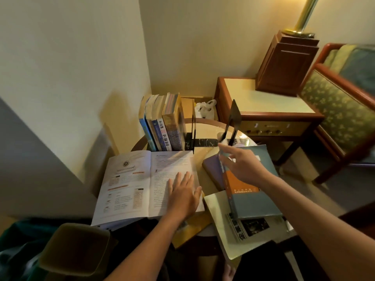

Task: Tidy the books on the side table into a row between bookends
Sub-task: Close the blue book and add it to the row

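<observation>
Lying nearest, just this side of the open book (129,185), is an olive cushion (75,248). The open book itself is spread flat on the near left of the round side table (199,157). The left hand (183,192) presses on its right-hand page, fingers straight and slightly spread.

Right of the open book, at the table's near edge, a pale magazine (243,238) sticks out over the rim. A blue-and-orange book (249,197) lies on top of it, and a purple book (211,169) shows from underneath that one.

The right hand (243,164) reaches over the far end of the blue-and-orange book with its fingers stretched toward the back. Motion blur hides whether it pinches the book's top corner or only hovers.

Beyond the open book's right page stands a black bookend (234,118), tilted, just past the right fingertips. Straight behind the open book, a row of upright books (162,128) stands spine-out against a second black bookend (191,136).

Farther back and right of the open book are a white plastic bag (205,110), a wooden cabinet (263,102) and a patterned armchair (341,110).
</observation>
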`<state>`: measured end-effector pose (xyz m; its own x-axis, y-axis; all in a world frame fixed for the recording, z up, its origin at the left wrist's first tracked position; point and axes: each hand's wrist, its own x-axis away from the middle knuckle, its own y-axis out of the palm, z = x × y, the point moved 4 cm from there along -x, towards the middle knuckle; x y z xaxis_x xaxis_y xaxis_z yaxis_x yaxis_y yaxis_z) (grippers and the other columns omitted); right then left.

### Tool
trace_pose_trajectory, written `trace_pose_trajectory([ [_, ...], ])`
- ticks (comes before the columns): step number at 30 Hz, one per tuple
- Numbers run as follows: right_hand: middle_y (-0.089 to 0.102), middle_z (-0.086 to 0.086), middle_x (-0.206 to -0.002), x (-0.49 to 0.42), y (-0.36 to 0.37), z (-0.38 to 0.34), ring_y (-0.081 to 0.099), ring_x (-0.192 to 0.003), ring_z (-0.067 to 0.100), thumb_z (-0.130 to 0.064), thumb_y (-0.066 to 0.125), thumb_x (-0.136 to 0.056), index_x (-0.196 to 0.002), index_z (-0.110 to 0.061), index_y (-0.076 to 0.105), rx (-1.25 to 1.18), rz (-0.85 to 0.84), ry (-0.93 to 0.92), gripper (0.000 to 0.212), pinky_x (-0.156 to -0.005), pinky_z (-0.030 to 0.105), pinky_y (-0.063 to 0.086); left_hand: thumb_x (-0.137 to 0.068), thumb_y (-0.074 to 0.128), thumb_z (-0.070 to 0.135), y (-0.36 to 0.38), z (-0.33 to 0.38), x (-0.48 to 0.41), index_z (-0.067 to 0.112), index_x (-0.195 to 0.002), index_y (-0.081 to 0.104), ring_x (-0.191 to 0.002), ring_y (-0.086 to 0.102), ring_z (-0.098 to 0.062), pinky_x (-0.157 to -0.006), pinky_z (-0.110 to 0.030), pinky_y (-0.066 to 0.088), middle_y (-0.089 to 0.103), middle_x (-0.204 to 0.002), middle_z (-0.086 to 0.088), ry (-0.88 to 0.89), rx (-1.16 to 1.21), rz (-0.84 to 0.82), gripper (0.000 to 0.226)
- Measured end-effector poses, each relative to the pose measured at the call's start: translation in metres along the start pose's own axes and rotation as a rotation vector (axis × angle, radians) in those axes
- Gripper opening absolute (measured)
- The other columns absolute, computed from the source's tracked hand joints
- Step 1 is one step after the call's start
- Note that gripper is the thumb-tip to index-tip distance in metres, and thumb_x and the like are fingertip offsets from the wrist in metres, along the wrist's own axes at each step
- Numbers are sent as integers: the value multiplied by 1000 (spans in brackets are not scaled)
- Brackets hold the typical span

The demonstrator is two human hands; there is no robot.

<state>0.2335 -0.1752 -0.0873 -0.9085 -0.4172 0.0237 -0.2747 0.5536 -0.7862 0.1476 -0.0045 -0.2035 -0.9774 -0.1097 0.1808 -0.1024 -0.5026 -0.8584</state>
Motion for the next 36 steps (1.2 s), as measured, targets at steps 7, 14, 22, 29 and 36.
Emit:
trace_pose_trajectory([
  [7, 46, 11, -154, 64, -3, 103, 45, -138, 28, -33, 59, -100, -150, -24, 47, 66, 41, 203, 52, -109, 39, 41, -105, 40, 49, 8, 50, 5, 29, -160, 21, -150, 30, -22, -125, -50, 8, 41, -159, -3, 48, 121, -69, 62],
  [14, -1, 4, -170, 96, 10, 149, 19, -150, 36, -49, 57, -98, -155, -45, 29, 126, 0, 367, 64, -118, 55, 31, -102, 40, 57, 20, 96, 5, 31, -162, 13, -134, 49, -23, -118, -51, 29, 53, -146, -2, 85, 7, -62, 71],
  [22, 13, 9, -166, 93, 13, 157, 31, -146, 31, -60, 57, -93, -155, -52, 18, 3, -10, 405, 73, -114, 54, 38, -98, 43, 64, 35, 109, 3, 40, -160, -3, -136, 42, -26, -116, -54, 25, 37, -146, -6, -62, 28, -83, 81],
  [29, 33, 14, -149, 83, 5, 153, 39, -137, 36, -62, 60, -91, -153, -59, 12, 76, -48, 478, 78, -112, 58, 29, -97, 40, 67, 39, 114, 3, 40, -160, -3, -135, 41, -26, -115, -54, 21, 41, -142, -8, -111, -56, -49, 81],
  [36, 45, 6, -148, 78, -9, 147, 46, -132, 28, -49, 77, -84, -152, -52, 30, -127, -22, 456, 83, -110, 50, 39, -96, 40, 69, 40, 106, 0, 45, -159, -5, -131, 44, -27, -110, -50, 25, 45, -140, -10, -168, 8, -72, 81],
])
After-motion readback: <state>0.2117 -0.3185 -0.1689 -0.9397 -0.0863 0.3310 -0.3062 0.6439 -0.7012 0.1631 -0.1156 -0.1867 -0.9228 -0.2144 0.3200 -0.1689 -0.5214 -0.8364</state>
